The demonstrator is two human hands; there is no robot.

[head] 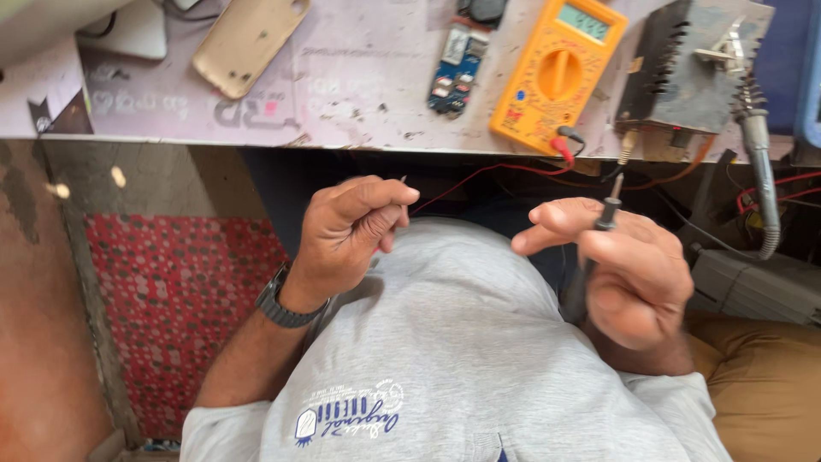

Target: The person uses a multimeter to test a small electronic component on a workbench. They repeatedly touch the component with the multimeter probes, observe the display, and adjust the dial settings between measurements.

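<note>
Below the bench edge, we are pinching the red probe (400, 184) in the left hand (346, 231), fingers clamped, and the black probe (605, 214) in the right hand (629, 269). The meter (556, 73) is sitting at 12 o'clock; taut leads could be dragging it off.

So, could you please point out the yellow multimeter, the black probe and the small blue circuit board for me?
yellow multimeter (558, 75): head view, on its round selector dial.
black probe (606, 213): head view, on the shaft above the right hand's fingers.
blue circuit board (456, 75): head view, on the board's middle.
</note>
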